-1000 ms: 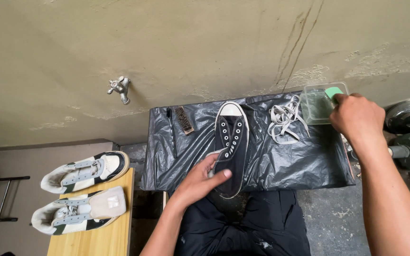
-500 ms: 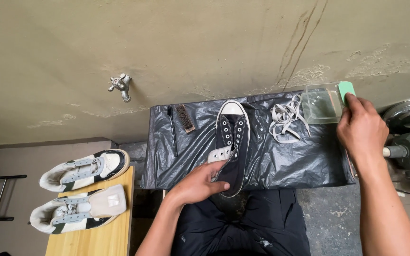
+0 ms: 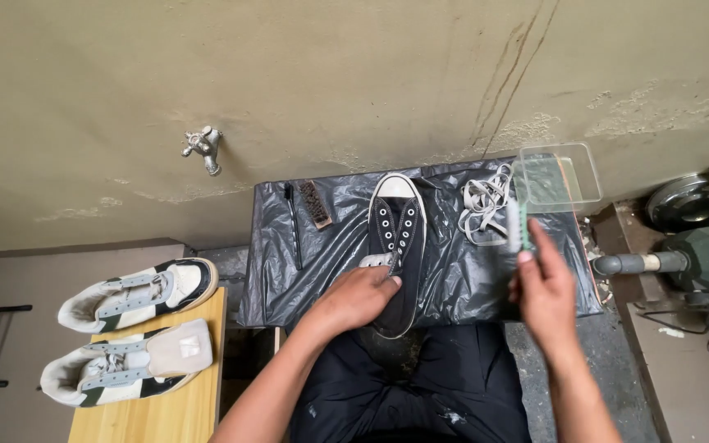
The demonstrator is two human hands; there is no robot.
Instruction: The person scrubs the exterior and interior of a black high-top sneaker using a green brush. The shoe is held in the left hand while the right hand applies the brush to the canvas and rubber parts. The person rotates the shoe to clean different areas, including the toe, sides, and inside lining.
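A black canvas sneaker (image 3: 398, 234) with a white toe cap and no laces lies on a table covered in black plastic sheeting (image 3: 469, 279). My left hand (image 3: 357, 297) grips the sneaker at its heel and tongue. My right hand (image 3: 545, 287) holds a small green brush (image 3: 519, 226) upright above the sheeting, to the right of the sneaker. A clear plastic tub (image 3: 558, 175) stands at the table's far right corner. Loose white laces (image 3: 482, 207) lie between the sneaker and the tub.
A brown bristle brush (image 3: 315, 204) and a thin black tool (image 3: 292, 222) lie at the table's left. Two white and dark sneakers (image 3: 131, 290) rest on a wooden board (image 3: 182, 410) at left. A metal tap (image 3: 202, 147) juts from the wall. Dumbbells (image 3: 699, 246) sit at right.
My right hand has lifted the green brush out of the clear tub and brought it left and toward me, close to the sneaker. My left hand has shifted its grip slightly on the sneaker.
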